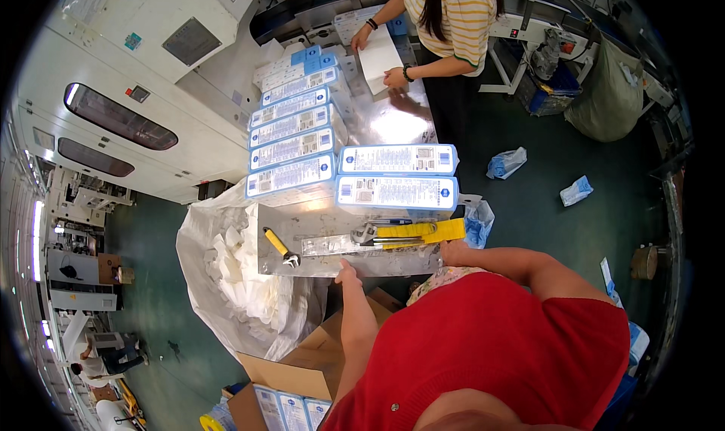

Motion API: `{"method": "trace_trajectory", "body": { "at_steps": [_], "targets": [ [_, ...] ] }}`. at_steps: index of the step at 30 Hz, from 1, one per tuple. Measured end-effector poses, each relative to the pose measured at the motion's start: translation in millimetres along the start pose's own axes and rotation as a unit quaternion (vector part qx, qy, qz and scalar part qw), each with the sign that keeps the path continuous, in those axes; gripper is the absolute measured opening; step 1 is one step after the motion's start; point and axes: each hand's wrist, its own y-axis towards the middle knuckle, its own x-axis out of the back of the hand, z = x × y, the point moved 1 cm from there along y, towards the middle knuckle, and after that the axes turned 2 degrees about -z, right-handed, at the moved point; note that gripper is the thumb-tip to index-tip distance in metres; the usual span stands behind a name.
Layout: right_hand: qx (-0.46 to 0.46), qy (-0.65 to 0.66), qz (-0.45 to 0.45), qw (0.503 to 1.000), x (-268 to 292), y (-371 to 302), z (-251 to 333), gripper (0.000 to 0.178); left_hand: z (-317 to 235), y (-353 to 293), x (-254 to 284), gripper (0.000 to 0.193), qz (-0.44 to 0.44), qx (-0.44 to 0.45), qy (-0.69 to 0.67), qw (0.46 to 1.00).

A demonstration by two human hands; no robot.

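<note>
My left hand (pixel 348 271) is at the front edge of the metal table (pixel 325 213), its fingers small and partly hidden. My right hand (pixel 455 252) touches the table's front right corner, beside a yellow strip (pixel 442 231); its fingers are mostly out of sight. Between and beyond the hands lie an adjustable wrench (pixel 365 234), a pen (pixel 390 222) and some slim metal rods (pixel 400 242). A yellow-handled adjustable wrench (pixel 281 247) rests to the left. Farther back, two blue-and-white packs (pixel 396 192) lie side by side, next to a row of similar packs (pixel 291 176).
Across the table a co-worker in a striped shirt (pixel 453 23) handles a white sheet or pack (pixel 380 59). A large bag of white scraps (pixel 204 242) stands at the left. Below my left arm is an open carton (pixel 291 374) holding packs. Crumpled wrappers (pixel 507 163) lie on the floor.
</note>
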Motion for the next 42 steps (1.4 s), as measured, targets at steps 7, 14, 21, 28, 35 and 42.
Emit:
{"method": "trace_trajectory", "body": {
  "at_steps": [7, 14, 21, 28, 35, 42],
  "targets": [
    [0.006, -0.006, -0.001, 1.0, 1.4, -2.0, -0.7, 0.059, -1.1, -1.9, -1.7, 0.081, -0.016, 0.018, 0.001, 1.0],
    [-0.004, 0.001, -0.004, 1.0, 1.1, -1.6, -0.4, 0.057, 1.5, 2.6, -2.5, 0.082, -0.005, -0.006, -0.001, 1.0],
    [-0.004, 0.009, -0.011, 1.0, -6.4, 5.4, -3.5, 0.059, 1.7, 6.0, -2.1, 0.083, -0.01, 0.012, -0.011, 1.0],
    [-0.01, 0.015, -0.012, 1.0, -1.3, 0.0, -1.1, 0.059, 0.1, 2.4, -0.9, 0.085, -0.008, 0.015, -0.005, 1.0],
    [-0.007, 0.016, -0.016, 1.0, -4.4, 2.8, -2.7, 0.059, -1.3, -0.3, 0.5, 0.085, -0.008, 0.006, -0.013, 1.0],
    [-0.012, 0.012, -0.011, 1.0, 5.2, -5.3, 2.4, 0.059, -2.2, -7.0, 0.2, 0.084, -0.01, -0.015, 0.049, 0.999]
  ]
}}
